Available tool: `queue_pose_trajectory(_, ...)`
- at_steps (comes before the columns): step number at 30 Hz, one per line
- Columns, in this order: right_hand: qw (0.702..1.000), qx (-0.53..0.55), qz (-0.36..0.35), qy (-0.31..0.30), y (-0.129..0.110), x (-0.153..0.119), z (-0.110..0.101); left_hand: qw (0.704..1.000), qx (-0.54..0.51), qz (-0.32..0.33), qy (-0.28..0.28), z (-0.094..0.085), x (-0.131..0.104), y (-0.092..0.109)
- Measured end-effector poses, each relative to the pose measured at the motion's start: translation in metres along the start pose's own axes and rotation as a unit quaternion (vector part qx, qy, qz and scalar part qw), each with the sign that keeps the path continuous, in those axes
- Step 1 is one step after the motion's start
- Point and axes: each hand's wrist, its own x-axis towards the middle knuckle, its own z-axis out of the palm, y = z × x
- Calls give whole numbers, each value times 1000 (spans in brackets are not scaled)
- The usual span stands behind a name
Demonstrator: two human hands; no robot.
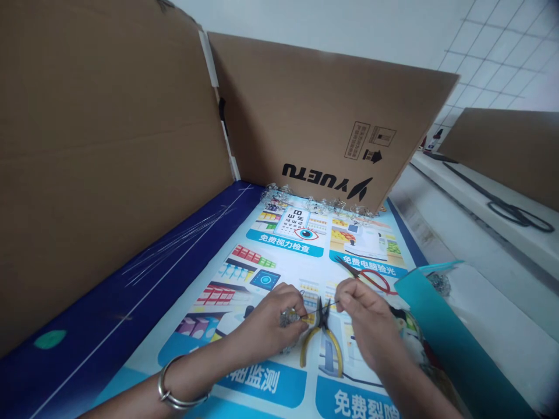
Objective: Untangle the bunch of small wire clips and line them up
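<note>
My left hand (286, 317) is closed in a pinch around a small grey tangle of wire (288, 318), partly covered by my fingers. A thin dark wire (322, 309) runs from it to my right hand (360, 305), whose thumb and fingertips are closed on its other end. Just under that wire, yellow-handled pliers (323, 326) lie on the printed sheet with their jaws pointing away from me. Beyond my right hand rest red-handled scissors (369, 278).
Cardboard walls (305, 116) stand at the back and left. Curled wire pieces (323, 205) line the back wall's foot. Straight thin wires (174, 241) lie on the blue left strip. A teal box edge (454, 326) rises at right, near black scissors (510, 210) on a ledge.
</note>
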Motion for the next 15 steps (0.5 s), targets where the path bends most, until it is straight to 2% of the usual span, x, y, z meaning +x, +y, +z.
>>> queue_pose_trajectory(3,1000,2,21,-4,7,2,2,1000,4,-1,5,3,1,-3)
queue_pose_trajectory(6,1000,-3,1,26,8,4,2,1000,18,10,16,4,2,-5)
queue_pose_trajectory(10,1000,-11,22,2,9,5,-1,998,43,24,32,4,3,-8)
queue_pose_trajectory(13,999,-26,-5,30,11,6,-3,996,61,39,44,5,3,-13)
queue_pose_trajectory(15,999,-32,8,4,12,7,-3,994,78,53,52,5,4,-16)
